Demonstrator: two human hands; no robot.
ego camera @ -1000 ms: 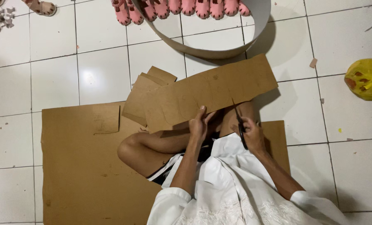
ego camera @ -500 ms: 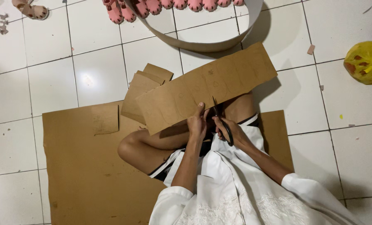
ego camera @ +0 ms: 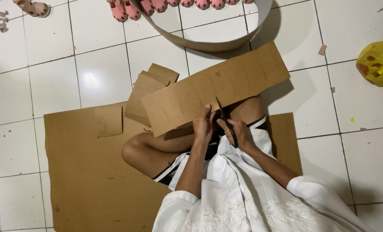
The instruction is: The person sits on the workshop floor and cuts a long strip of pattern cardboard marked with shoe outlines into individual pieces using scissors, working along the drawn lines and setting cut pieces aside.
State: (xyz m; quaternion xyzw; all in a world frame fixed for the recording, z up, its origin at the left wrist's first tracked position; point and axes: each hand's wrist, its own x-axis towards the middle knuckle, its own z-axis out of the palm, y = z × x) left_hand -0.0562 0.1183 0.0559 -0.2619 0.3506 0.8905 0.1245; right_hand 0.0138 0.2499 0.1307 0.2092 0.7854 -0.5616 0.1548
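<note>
Head view: left hand (ego camera: 203,125) pinched lower edge of long cardboard strip (ego camera: 217,88) at frame centre, fingers closed on it. Right hand (ego camera: 239,132) gripped black scissors (ego camera: 226,122), blades entering strip edge; blade tips hard to make out. Faint outlines on strip unclear. Large cardboard sheet (ego camera: 84,172) partly hidden under legs. Curved cardboard band (ego camera: 208,43) cut off at top. Yellow bag (ego camera: 379,62) cropped at right edge.

head view: worn high | faces almost straight down | mid-near over hands (ego camera: 221,129), lap, tiled floor (ego camera: 350,107)
</note>
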